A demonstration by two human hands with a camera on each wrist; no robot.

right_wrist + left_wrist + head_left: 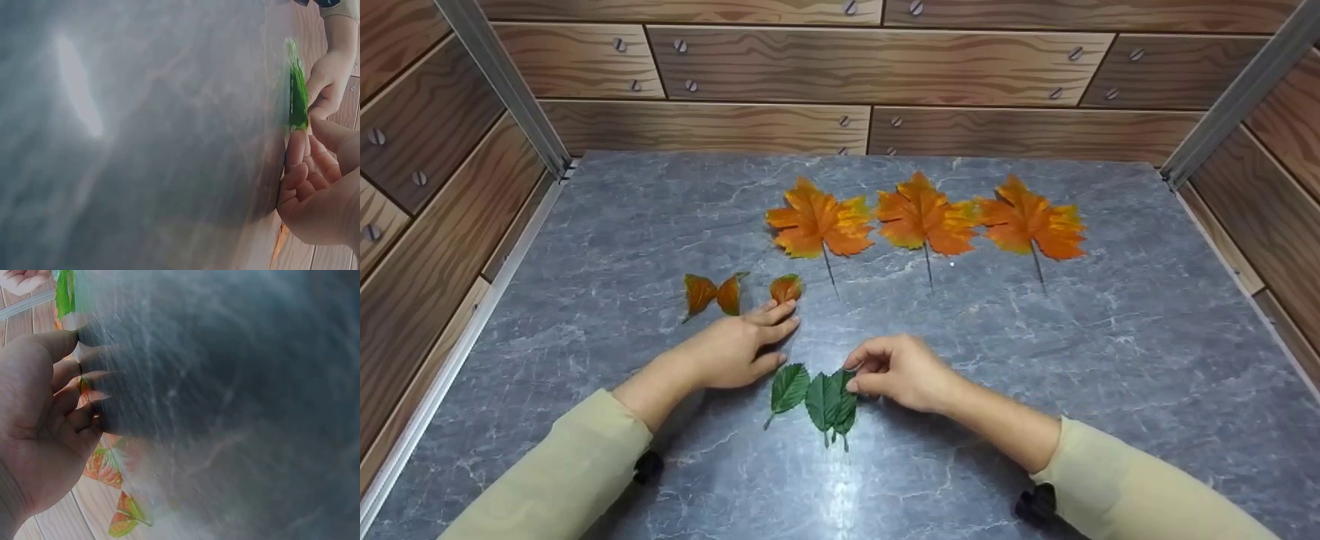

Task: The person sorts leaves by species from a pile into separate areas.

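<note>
My right hand [904, 371] pinches the upper edge of a green leaf [847, 409] between thumb and forefinger. That leaf overlaps other green leaves [820, 401] in a small bunch, stems toward me. A separate green leaf [789, 388] lies just left of the bunch. In the right wrist view the green leaf [298, 95] shows edge-on at the fingertips. My left hand [739, 345] rests on the table with fingers spread, fingertips at the lower edge of a small orange-brown leaf [785, 287]. Two similar small leaves [701, 292] lie to its left, tips facing.
Three large orange maple leaves [926, 214] lie in a row farther back, their thin stems pointing toward me. The grey marbled table [1110, 360] is bounded by wood-patterned walls [877, 67] at the back and sides, with metal posts [506, 82] at the corners.
</note>
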